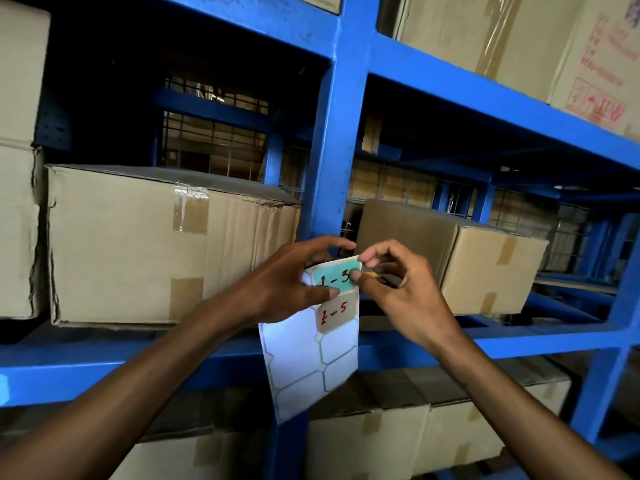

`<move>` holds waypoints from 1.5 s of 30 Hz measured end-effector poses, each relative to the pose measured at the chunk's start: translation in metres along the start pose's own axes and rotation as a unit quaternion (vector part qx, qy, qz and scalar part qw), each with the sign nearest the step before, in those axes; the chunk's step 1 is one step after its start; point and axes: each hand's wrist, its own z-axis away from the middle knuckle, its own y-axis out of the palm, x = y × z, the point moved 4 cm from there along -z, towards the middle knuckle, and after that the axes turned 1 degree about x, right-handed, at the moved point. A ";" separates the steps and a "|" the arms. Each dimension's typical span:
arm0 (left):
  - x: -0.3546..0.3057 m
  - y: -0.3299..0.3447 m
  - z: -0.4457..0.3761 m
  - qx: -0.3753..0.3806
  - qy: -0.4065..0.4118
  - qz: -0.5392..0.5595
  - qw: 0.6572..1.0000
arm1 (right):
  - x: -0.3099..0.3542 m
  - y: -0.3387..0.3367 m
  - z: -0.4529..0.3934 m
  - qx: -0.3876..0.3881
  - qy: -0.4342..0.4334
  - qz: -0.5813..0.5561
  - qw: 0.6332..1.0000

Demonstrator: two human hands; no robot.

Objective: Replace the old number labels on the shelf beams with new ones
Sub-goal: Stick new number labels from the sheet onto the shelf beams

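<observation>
A white label sheet [308, 362] hangs in front of the blue shelf beam [485, 341]. My left hand [287, 282] pinches its top left part. At the top of the sheet sits a teal label [334, 280] marked "1-3" in red. My right hand [391, 282] pinches that label's right corner with thumb and forefinger. Just below it on the sheet is a tan label [336, 313] marked "1-5". The lower cells of the sheet are blank. The blue upright post [337, 140] rises directly behind my hands.
Taped cardboard boxes fill the shelves: a large one [138, 244] at left, a smaller one [485, 265] at right, more above [519, 39] and below [398, 438]. A bit of teal sticker [3, 389] shows on the beam at the far left edge.
</observation>
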 end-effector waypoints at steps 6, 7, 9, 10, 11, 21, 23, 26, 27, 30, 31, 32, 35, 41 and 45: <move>-0.003 -0.005 0.002 -0.006 0.009 -0.015 1.000 | 0.010 0.002 0.000 -0.002 -0.012 0.023 1.000; -0.004 -0.006 0.003 -0.008 0.010 -0.020 1.000 | 0.012 0.001 0.000 -0.009 -0.018 0.022 1.000; -0.007 -0.008 0.005 -0.013 0.015 -0.022 1.000 | 0.016 0.002 0.001 -0.014 -0.036 0.036 0.999; -0.009 -0.009 0.006 -0.016 0.017 -0.022 0.999 | 0.019 0.002 0.001 -0.017 -0.047 0.051 0.997; -0.010 -0.010 0.007 -0.018 0.020 -0.024 0.999 | 0.020 0.002 0.002 -0.021 -0.058 0.068 0.996; -0.023 -0.010 0.013 -0.030 0.024 -0.013 0.999 | 0.028 0.009 0.011 -0.059 -0.175 0.253 0.950; -0.024 -0.010 0.014 -0.037 0.021 -0.015 0.999 | 0.030 0.010 0.013 -0.068 -0.185 0.279 0.940; -0.026 -0.010 0.015 -0.040 0.019 -0.011 0.999 | 0.033 0.010 0.016 -0.076 -0.188 0.302 0.932; -0.026 -0.009 0.016 -0.041 0.018 -0.010 0.999 | 0.035 0.010 0.018 -0.077 -0.187 0.303 0.931; -0.026 -0.009 0.017 -0.043 0.013 0.000 0.999 | 0.037 0.010 0.020 -0.082 -0.180 0.298 0.934; -0.026 -0.009 0.017 -0.044 0.011 0.004 0.999 | 0.037 0.010 0.021 -0.084 -0.177 0.293 0.936; -0.027 -0.009 0.017 -0.044 0.011 0.006 0.999 | 0.037 0.010 0.022 -0.086 -0.173 0.285 0.939; -0.028 -0.010 0.019 -0.044 0.010 0.002 0.999 | 0.038 0.009 0.022 -0.087 -0.163 0.262 0.947; -0.030 -0.010 0.024 -0.033 0.016 -0.020 0.999 | 0.039 0.008 0.020 -0.076 -0.122 0.177 0.974; -0.032 -0.009 0.026 -0.030 0.022 -0.036 0.999 | 0.040 0.009 0.021 -0.076 -0.097 0.145 0.982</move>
